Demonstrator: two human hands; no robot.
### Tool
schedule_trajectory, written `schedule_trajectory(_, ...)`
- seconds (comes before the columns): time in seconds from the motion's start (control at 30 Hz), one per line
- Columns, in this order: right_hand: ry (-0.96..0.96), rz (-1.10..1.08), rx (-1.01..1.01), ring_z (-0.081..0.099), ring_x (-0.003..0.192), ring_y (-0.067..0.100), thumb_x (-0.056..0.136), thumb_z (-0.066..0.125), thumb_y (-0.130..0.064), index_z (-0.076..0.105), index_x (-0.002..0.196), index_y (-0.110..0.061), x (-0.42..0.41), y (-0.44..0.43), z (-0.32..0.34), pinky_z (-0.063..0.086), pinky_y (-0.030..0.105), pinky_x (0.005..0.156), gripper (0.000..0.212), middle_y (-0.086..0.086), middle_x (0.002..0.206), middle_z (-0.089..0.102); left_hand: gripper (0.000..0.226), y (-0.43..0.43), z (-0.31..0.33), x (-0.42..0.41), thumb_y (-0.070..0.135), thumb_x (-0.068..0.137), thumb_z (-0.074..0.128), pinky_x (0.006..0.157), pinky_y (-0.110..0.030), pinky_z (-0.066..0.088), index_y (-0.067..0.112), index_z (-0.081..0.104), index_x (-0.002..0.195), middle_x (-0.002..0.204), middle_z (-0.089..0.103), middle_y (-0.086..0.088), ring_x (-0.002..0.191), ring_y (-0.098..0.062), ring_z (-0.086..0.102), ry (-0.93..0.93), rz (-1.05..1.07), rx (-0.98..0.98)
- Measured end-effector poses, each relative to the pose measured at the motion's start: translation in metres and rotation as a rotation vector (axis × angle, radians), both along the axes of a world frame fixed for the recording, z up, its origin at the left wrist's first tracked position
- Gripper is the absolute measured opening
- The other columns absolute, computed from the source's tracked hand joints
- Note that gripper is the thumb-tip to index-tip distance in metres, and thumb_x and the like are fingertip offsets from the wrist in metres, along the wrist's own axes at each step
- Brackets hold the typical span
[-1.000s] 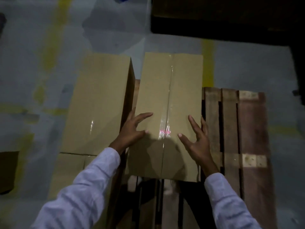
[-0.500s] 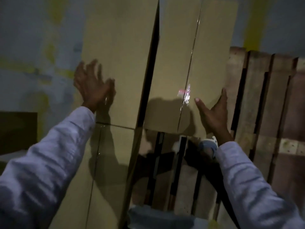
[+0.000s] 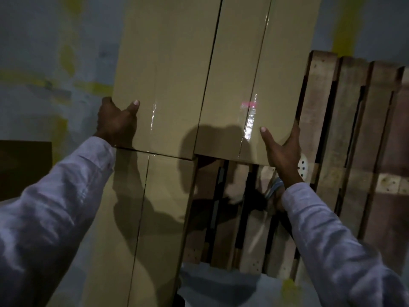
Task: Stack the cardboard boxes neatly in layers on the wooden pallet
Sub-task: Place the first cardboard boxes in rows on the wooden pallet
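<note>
Nearest, the pale left sleeve (image 3: 55,218) and right sleeve (image 3: 343,251) run off the bottom of the view, soft with blur. The near box (image 3: 137,229) lies lengthways along the left edge of the wooden pallet (image 3: 345,134). Its close end is cut off, and much of its top is under the arm's shadow. The pallet is made of rough, knotty slats with dark gaps between them. Its near middle slats sit in deep shadow, and something pale and bluish beside the right wrist cannot be made out.

The left hand (image 3: 117,122) grips the near left corner of the left box (image 3: 166,80), thumb flat on top and fingers wrapped over the side, out of sight. The right hand (image 3: 283,149) clasps the near right edge of the right box (image 3: 278,80), thumb on top and fingers lying up the side wall.

Both boxes are long and rectangular, of smooth plain brown cardboard, with glossy clear tape down the centre seam. There is a pink smudge on the right box's tape. They lie side by side on the pallet with only a thin dark line between them, and their far ends run past the top of the view. The left box's near end meets the near box. In front of the right box, slats lie bare.

Bare slats also stretch from the right box towards the pallet's right edge, which is out of view. Beyond lies the grey floor (image 3: 39,89) with worn yellow paint. An unclear dark flat shape (image 3: 24,169) sits at the far left.
</note>
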State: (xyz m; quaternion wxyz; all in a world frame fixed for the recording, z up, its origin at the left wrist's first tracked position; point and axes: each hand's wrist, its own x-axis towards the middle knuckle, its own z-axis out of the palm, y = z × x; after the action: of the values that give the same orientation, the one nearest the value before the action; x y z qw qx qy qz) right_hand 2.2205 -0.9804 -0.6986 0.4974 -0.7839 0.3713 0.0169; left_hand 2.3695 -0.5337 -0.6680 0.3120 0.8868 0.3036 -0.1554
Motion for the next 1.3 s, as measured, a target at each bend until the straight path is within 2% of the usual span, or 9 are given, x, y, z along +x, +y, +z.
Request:
schedule_trajectory(0.17, -0.009, 0.043, -0.051, 0.054, 0.141, 0.007, 0.077, 0.082, -0.079, 0.034, 0.160, -0.046, -0.006, -0.004, -0.004, 0.047, 0.044, 0.119, 0.101, -0.019, 0.153, 0.055, 0.091, 0.011, -0.026, 0.003, 0.092, 0.066, 0.062, 0.110, -0.060, 0.047, 0.028, 0.050, 0.129, 0.132, 0.065, -0.004, 0.121, -0.035, 0.064, -0.031, 0.022, 0.027)
schedule_trajectory(0.27, -0.021, 0.084, -0.048, 0.053, 0.142, 0.007, 0.080, 0.083, -0.074, 0.034, 0.161, -0.041, -0.007, -0.009, -0.006, 0.046, 0.042, 0.120, 0.100, -0.016, 0.156, 0.053, 0.099, 0.003, -0.026, -0.001, 0.090, 0.074, 0.058, 0.114, -0.063, 0.039, 0.022, 0.044, 0.145, 0.144, 0.058, -0.011, 0.133, -0.040, 0.056, -0.016, 0.023, 0.086)
schedule_trajectory(0.33, -0.020, 0.092, -0.036, 0.053, 0.142, 0.007, 0.080, 0.085, -0.071, 0.033, 0.162, -0.040, -0.007, -0.009, -0.007, 0.046, 0.042, 0.120, 0.101, -0.015, 0.156, 0.053, 0.099, -0.011, -0.021, -0.006, 0.079, 0.086, 0.059, 0.118, -0.066, 0.029, 0.017, 0.031, 0.158, 0.159, 0.043, -0.016, 0.147, -0.043, 0.040, 0.016, -0.021, 0.159)
schedule_trajectory(0.43, -0.013, 0.090, -0.015, 0.053, 0.140, 0.009, 0.082, 0.086, -0.066, 0.033, 0.161, -0.041, -0.008, -0.010, -0.005, 0.047, 0.042, 0.119, 0.099, -0.014, 0.155, 0.053, 0.102, -0.022, -0.017, -0.010, 0.072, 0.091, 0.063, 0.121, -0.068, 0.023, 0.014, 0.021, 0.164, 0.166, 0.031, -0.017, 0.153, -0.044, 0.029, 0.011, -0.051, 0.186)
schedule_trajectory(0.63, -0.032, 0.127, 0.035, 0.056, 0.134, 0.003, 0.084, 0.088, -0.057, 0.035, 0.161, -0.038, -0.011, -0.013, 0.003, 0.046, 0.022, 0.109, 0.096, -0.021, 0.149, 0.054, 0.097, -0.014, -0.011, -0.003, 0.070, 0.088, 0.066, 0.120, -0.065, 0.031, 0.012, 0.033, 0.159, 0.160, 0.040, -0.017, 0.148, -0.044, 0.039, 0.000, -0.023, 0.154)
schedule_trajectory(0.9, -0.020, 0.127, 0.080, 0.054, 0.130, 0.001, 0.085, 0.089, -0.051, 0.031, 0.162, -0.039, -0.022, -0.010, 0.007, 0.041, 0.004, 0.097, 0.096, -0.032, 0.141, 0.052, 0.098, -0.010, -0.016, -0.009, 0.067, 0.089, 0.068, 0.122, -0.062, 0.028, 0.013, 0.030, 0.162, 0.163, 0.038, -0.018, 0.151, -0.042, 0.036, 0.020, -0.033, 0.149)
schedule_trajectory(1.03, 0.018, 0.163, 0.098, 0.056, 0.131, 0.009, 0.088, 0.088, -0.046, 0.032, 0.162, -0.036, -0.007, -0.015, 0.006, 0.041, -0.001, 0.090, 0.094, -0.014, 0.148, 0.055, 0.084, -0.021, -0.012, -0.022, 0.061, 0.087, 0.066, 0.116, -0.061, 0.029, 0.012, 0.042, 0.151, 0.154, 0.043, -0.023, 0.146, -0.045, 0.035, -0.089, -0.164, 0.297)
schedule_trajectory(1.2, 0.031, 0.147, 0.128, 0.054, 0.132, 0.005, 0.087, 0.088, -0.051, 0.032, 0.163, -0.040, -0.007, -0.014, 0.006, 0.043, 0.009, 0.098, 0.095, -0.021, 0.147, 0.053, 0.059, -0.079, -0.007, -0.062, 0.048, 0.090, 0.071, 0.109, -0.049, 0.033, 0.025, 0.059, 0.142, 0.144, 0.051, -0.017, 0.133, -0.043, 0.044, -0.376, -0.561, 0.274)
schedule_trajectory(1.3, 0.061, 0.037, 0.137, 0.057, 0.136, 0.010, 0.078, 0.090, -0.063, 0.033, 0.163, -0.037, -0.018, -0.009, -0.003, 0.051, 0.037, 0.115, 0.105, -0.017, 0.152, 0.056, 0.039, -0.119, -0.011, -0.085, 0.036, 0.095, 0.071, 0.097, -0.048, 0.040, 0.029, 0.069, 0.133, 0.128, 0.056, -0.010, 0.120, -0.037, 0.047, -0.417, -0.734, 0.188)
